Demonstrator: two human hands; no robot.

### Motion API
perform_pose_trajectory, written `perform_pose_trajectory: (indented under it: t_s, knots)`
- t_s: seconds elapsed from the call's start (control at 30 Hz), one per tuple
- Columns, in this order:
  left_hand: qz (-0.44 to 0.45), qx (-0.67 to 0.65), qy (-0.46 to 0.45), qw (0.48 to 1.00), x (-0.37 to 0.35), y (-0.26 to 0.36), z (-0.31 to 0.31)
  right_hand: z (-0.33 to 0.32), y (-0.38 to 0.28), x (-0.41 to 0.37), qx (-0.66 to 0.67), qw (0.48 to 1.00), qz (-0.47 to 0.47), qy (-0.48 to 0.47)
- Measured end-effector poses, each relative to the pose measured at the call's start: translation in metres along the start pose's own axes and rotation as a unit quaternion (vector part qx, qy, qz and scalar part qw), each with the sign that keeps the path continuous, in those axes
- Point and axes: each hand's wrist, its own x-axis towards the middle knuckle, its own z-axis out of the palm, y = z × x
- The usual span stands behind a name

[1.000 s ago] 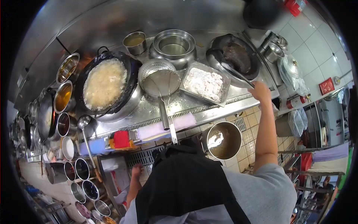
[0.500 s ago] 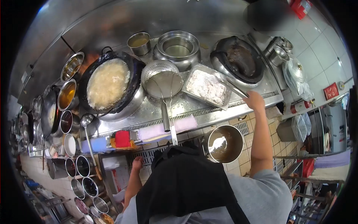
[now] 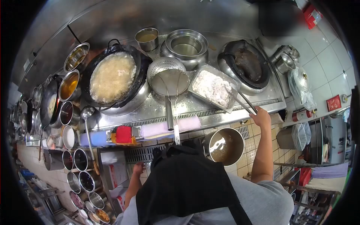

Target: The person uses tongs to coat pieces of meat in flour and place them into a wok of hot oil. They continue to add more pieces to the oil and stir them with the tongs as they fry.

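My right hand (image 3: 261, 117) grips metal tongs (image 3: 245, 104) at the right of the counter. The tongs' two arms are spread apart, with their tips over a rectangular metal tray (image 3: 205, 98) of white, flour-coated pieces (image 3: 212, 87). Low beside my body, away from the counter, hangs my left hand (image 3: 138, 168). Its fingers look curled, and I see nothing in them. Left of the tray lie a perforated strainer (image 3: 157, 64) and a mesh skimmer (image 3: 170, 81), handles towards me. Pale, foaming food (image 3: 113, 77) fries in the oil of a black wok (image 3: 141, 80).
A second dark wok (image 3: 250, 67) stands behind the tray's right end. A large steel pot (image 3: 227, 146) sits below the counter edge. At left, a ladle (image 3: 87, 112) leans near several sauce pots (image 3: 81, 159). Folded towels (image 3: 157, 129) line the front edge.
The tongs' arms have spread apart over the tray, and my right hand is slightly lower. My left hand has dropped a little. The whole view has shifted slightly.
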Motion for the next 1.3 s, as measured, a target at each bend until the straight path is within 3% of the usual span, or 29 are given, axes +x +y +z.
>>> perform_pose_trajectory:
  t_s: [0.07,0.23,0.37,0.47,0.57,0.7,0.73,0.83,0.97,1.03,1.07,1.13,1.23,1.27,1.3]
  knots:
    - [-0.018,-0.033,0.013,0.999,0.005,0.017,0.002,0.015,-0.014,0.018,-0.035,0.999,-0.031,0.003]
    - [0.038,0.004,0.036,0.999,0.018,0.038,0.004,0.038,-0.046,0.028,-0.124,0.988,-0.088,0.03]
    - [0.052,-0.012,0.025,0.998,0.023,0.039,0.001,0.012,-0.051,-0.003,-0.051,0.993,-0.103,0.03]
    - [0.06,-0.027,0.034,0.997,0.019,0.03,0.004,0.041,-0.02,0.015,0.14,0.983,-0.123,-0.005]
    - [0.033,-0.009,0.033,0.999,0.019,0.013,0.005,0.064,-0.011,0.022,0.048,0.995,-0.08,-0.018]
    - [0.009,-0.008,0.03,0.999,0.017,-0.007,0.0,0.065,0.008,0.018,0.134,0.989,-0.067,-0.011]
    - [0.008,-0.017,0.022,1.0,0.016,-0.01,-0.002,0.045,-0.005,0.005,0.146,0.989,-0.02,-0.034]
    - [0.012,-0.009,0.044,0.999,0.014,-0.013,-0.003,0.035,-0.003,-0.001,0.065,0.996,-0.054,0.007]
    - [0.001,-0.032,0.041,0.999,0.01,-0.002,0.001,0.043,-0.017,0.013,0.031,0.995,-0.074,-0.05]
    - [0.0,-0.094,0.021,0.995,0.013,-0.003,0.0,0.069,-0.011,0.034,0.031,0.995,-0.091,-0.017]
    - [0.022,-0.057,0.041,0.997,0.018,-0.009,0.0,0.079,-0.017,0.044,0.055,0.994,-0.095,-0.025]
    - [0.046,-0.055,0.071,0.995,0.018,-0.006,0.001,0.06,-0.032,0.033,0.072,0.985,-0.152,0.039]
    - [0.071,-0.103,0.09,0.988,0.023,-0.009,-0.006,0.008,-0.067,0.004,0.092,0.99,-0.101,0.042]
    - [0.093,-0.107,0.09,0.986,0.026,-0.012,-0.005,0.009,-0.074,0.01,0.092,0.988,-0.115,0.042]
    - [0.092,-0.116,0.097,0.984,0.019,-0.013,-0.004,0.011,-0.077,0.019,0.126,0.969,-0.191,0.092]
